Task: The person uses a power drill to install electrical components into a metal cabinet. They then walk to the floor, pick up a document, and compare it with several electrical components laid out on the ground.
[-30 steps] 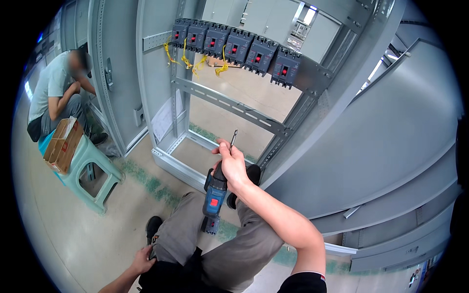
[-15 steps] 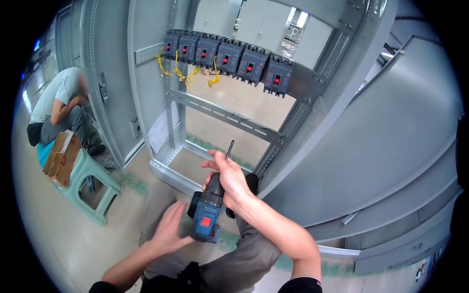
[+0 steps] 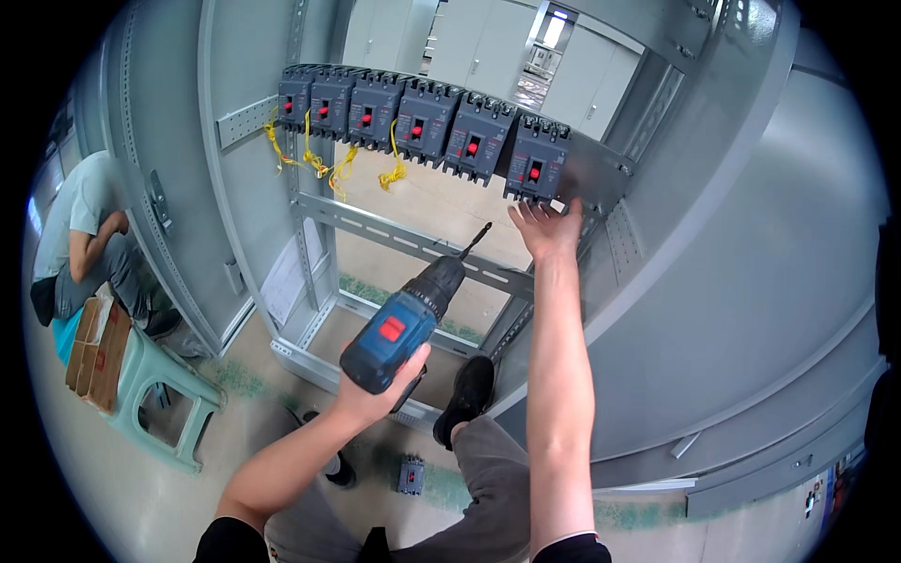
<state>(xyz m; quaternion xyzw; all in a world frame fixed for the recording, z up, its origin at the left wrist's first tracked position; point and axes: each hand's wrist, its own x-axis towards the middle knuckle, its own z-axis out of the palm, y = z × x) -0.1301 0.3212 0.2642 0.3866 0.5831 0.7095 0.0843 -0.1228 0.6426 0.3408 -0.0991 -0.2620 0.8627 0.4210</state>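
My left hand (image 3: 375,394) is closed round the handle of a blue cordless drill (image 3: 404,324) with a red switch on top. A dark bit points up and right from its chuck, in front of the slotted crossbar (image 3: 394,239). My right hand (image 3: 551,230), fingers apart, reaches up to the lower edge of the rightmost circuit breaker (image 3: 538,161). Its fingertips are at or just under the breaker; contact is hard to tell. Several more grey breakers with red toggles, such as this circuit breaker (image 3: 416,129), sit in a row to its left.
Yellow wires (image 3: 392,175) hang below the left breakers. A loose breaker (image 3: 411,475) lies on the floor between my legs. At left, a person (image 3: 84,225) crouches behind a green stool (image 3: 155,394) bearing a cardboard box (image 3: 99,355). A grey cabinet frame (image 3: 221,188) surrounds the row.
The drill has passed from my right hand to my left hand and moved up. My right hand has risen to the rightmost breaker. The view has shifted closer to the breaker row.
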